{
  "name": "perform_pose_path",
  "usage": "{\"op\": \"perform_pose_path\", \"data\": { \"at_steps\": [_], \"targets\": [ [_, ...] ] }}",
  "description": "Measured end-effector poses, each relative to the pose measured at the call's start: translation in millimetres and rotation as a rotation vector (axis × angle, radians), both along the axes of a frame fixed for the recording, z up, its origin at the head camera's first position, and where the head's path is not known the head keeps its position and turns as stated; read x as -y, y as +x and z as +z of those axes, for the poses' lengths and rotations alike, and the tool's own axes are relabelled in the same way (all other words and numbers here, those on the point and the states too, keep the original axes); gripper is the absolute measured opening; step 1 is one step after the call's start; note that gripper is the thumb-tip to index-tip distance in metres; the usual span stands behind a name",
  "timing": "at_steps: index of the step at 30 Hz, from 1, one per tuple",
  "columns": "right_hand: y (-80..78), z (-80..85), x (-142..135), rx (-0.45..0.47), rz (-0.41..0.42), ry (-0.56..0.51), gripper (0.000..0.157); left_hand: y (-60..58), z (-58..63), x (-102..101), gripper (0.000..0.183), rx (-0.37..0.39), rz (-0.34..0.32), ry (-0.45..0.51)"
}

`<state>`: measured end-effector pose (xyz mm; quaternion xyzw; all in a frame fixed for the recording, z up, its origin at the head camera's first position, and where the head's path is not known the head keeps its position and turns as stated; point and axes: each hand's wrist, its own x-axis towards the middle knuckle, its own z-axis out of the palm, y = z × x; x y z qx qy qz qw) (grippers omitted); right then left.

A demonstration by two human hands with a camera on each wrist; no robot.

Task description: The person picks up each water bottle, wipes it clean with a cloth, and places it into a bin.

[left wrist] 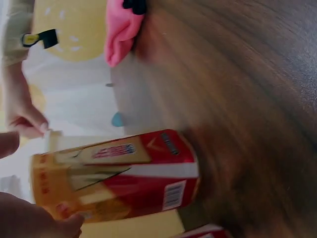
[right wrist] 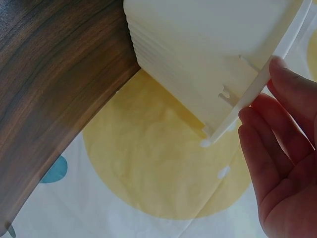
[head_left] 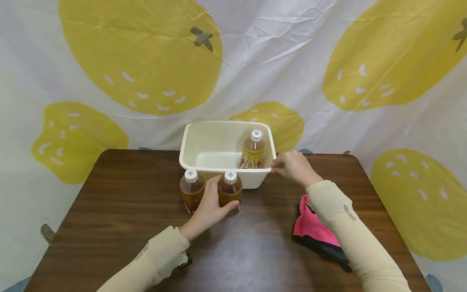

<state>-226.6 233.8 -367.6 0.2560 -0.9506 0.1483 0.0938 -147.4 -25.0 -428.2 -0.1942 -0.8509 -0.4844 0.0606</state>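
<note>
A cream plastic bin (head_left: 219,169) stands at the back of the table, with one labelled drink bottle (head_left: 252,152) upright inside at its right end. My right hand (head_left: 293,167) pinches the bin's right rim between thumb and fingers, as the right wrist view also shows at the rim (right wrist: 252,91). In front of the bin are two more white-capped bottles. Around the right one, a bottle (head_left: 230,188) with a red and yellow label, my left hand (head_left: 209,207) curls its thumb and fingers. The left bottle (head_left: 191,190) stands close beside the back of that hand.
A pink and black cloth item (head_left: 317,227) lies on the dark wooden table (head_left: 116,211), partly under the right forearm. Behind the table hangs a white curtain (head_left: 255,69) printed with yellow fruit.
</note>
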Motion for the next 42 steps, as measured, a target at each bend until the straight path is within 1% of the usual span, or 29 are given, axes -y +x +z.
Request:
{"op": "perform_pose_path", "data": {
  "at_steps": [2, 5, 10, 14, 20, 23, 26, 28, 29, 32, 34, 37, 40, 42],
  "targets": [
    [-0.9, -2.7, -0.4, 0.000, 0.000, -0.002, 0.011, -0.1, -3.9, -4.1, 0.073, 0.015, 0.022, 0.020],
    [-1.6, -5.6, -0.8, 0.001, -0.003, -0.002, 0.011, -0.8, -8.8, -8.3, 0.068, 0.014, 0.051, 0.035],
    [-1.1, -6.3, -0.9, -0.013, 0.004, -0.005, 0.011, -4.5, -14.5, -11.5, 0.057, -0.034, 0.072, 0.030],
    [-1.3, -5.1, -0.7, -0.017, 0.011, -0.003, 0.010, -7.1, -15.6, -11.2, 0.054, -0.068, 0.071, 0.010],
    [-1.7, -2.7, -1.1, -0.001, 0.007, 0.018, 0.011, -9.8, -15.0, -9.6, 0.053, -0.096, 0.045, -0.023],
    [-1.1, 0.1, -3.9, 0.019, 0.051, 0.026, 0.012, -10.6, -14.6, -9.4, 0.054, -0.107, 0.030, -0.025],
    [2.5, 5.8, -10.8, 0.046, 0.108, 0.015, 0.019, -10.5, -13.2, -9.3, 0.055, -0.099, 0.021, -0.027],
    [8.6, 11.1, -18.4, 0.072, 0.111, 0.009, 0.027, -10.5, -12.4, -9.0, 0.056, -0.090, 0.022, -0.031],
    [13.5, 14.2, -22.6, 0.088, 0.095, 0.013, 0.032, -10.4, -12.0, -8.7, 0.057, -0.086, 0.021, -0.033],
    [32.7, 19.4, -37.3, 0.158, 0.000, 0.052, 0.046, -10.6, -11.5, -7.6, 0.057, -0.091, 0.022, -0.031],
    [47.0, 16.3, -48.6, 0.215, -0.062, 0.073, 0.053, -10.8, -11.6, -7.1, 0.058, -0.099, 0.022, -0.035],
    [65.8, 1.0, -64.4, 0.289, -0.138, 0.081, 0.060, -11.0, -12.2, -6.5, 0.058, -0.101, 0.021, -0.036],
    [79.1, -22.2, -78.1, 0.347, -0.189, 0.092, 0.064, -10.7, -12.6, -6.4, 0.058, -0.097, 0.018, -0.037],
    [85.1, -38.5, -85.0, 0.387, -0.225, 0.109, 0.067, -10.5, -12.7, -6.6, 0.058, -0.088, 0.015, -0.036]
  ]
}}
